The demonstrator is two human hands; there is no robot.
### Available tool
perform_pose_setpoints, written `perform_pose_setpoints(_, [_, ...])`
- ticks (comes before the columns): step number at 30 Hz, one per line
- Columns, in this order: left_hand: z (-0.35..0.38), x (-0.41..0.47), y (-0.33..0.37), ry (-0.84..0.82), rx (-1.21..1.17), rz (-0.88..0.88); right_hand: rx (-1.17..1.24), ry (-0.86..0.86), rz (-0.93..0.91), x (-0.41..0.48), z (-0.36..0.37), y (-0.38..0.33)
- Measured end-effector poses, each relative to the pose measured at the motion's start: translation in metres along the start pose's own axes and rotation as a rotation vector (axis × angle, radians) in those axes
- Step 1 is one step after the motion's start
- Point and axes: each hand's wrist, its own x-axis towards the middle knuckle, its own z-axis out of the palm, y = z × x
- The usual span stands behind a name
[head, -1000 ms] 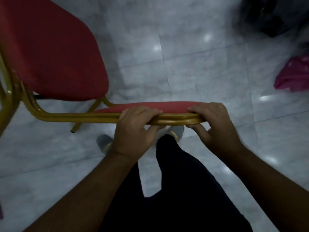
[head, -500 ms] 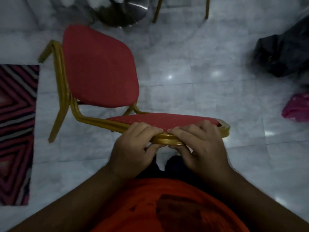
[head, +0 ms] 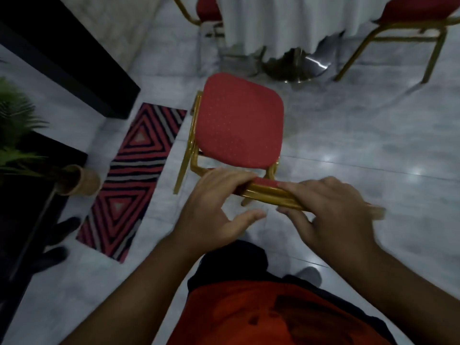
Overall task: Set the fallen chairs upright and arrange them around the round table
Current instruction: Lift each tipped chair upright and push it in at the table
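Both hands, left hand (head: 214,195) and right hand (head: 321,207), grip the chair (head: 239,125) backrest; the desk (head: 286,26) lies straight ahead (seat facing it).

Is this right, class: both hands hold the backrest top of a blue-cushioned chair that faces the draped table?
One detail is wrong: the head view shows the chair cushioned in red, not blue. Both the left hand and right hand do hold its backrest top, facing the draped table.

Both hands, left (head: 211,207) and right (head: 326,210), reach forward, fingers curled, thumbs loose.
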Motion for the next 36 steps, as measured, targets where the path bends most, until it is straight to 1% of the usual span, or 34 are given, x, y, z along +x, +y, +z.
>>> perform_pose_setpoints(2, [-0.019,-0.007,-0.015,0.022,0.017,0.045,0.039,-0.036,-0.035,0.018,0.009,-0.035])
perform_pose_setpoints(5, [-0.064,-0.020,-0.060,0.072,0.036,0.007,0.060,-0.099,-0.061,0.033,0.022,-0.067])
perform_pose_setpoints(8, [-0.112,-0.037,-0.097,0.029,0.073,0.023,0.083,-0.117,0.029,0.040,0.039,-0.084])
perform_pose_setpoints(9, [-0.123,-0.040,-0.106,0.004,0.123,0.054,0.107,-0.109,0.058,0.044,0.048,-0.093])
perform_pose_setpoints(11, [-0.135,-0.044,-0.123,-0.024,0.262,0.112,0.140,-0.118,0.061,0.056,0.072,-0.122])
perform_pose_setpoints(14, [-0.149,-0.049,-0.164,0.060,0.401,0.191,0.108,-0.108,0.019,0.082,0.110,-0.169])
perform_pose_setpoints(17, [-0.158,-0.058,-0.208,0.175,0.416,0.220,-0.012,-0.089,-0.010,0.109,0.132,-0.195])
perform_pose_setpoints(20, [-0.147,-0.061,-0.220,0.219,0.347,0.201,-0.095,-0.083,-0.033,0.117,0.133,-0.197])
perform_pose_setpoints(23, [-0.131,-0.057,-0.222,0.188,0.285,0.182,-0.136,-0.096,-0.027,0.116,0.129,-0.189])
perform_pose_setpoints(26, [-0.121,-0.041,-0.226,0.167,0.210,0.173,-0.202,-0.068,0.005,0.118,0.126,-0.180])
perform_pose_setpoints(29, [-0.109,-0.020,-0.222,0.116,0.156,0.204,-0.221,-0.039,0.064,0.117,0.119,-0.167])
perform_pose_setpoints(32, [-0.095,0.009,-0.213,0.067,0.151,0.227,-0.232,-0.022,0.134,0.118,0.107,-0.148])
perform_pose_setpoints(36, [-0.076,0.057,-0.196,-0.027,0.194,0.202,-0.144,-0.036,0.249,0.129,0.090,-0.107])
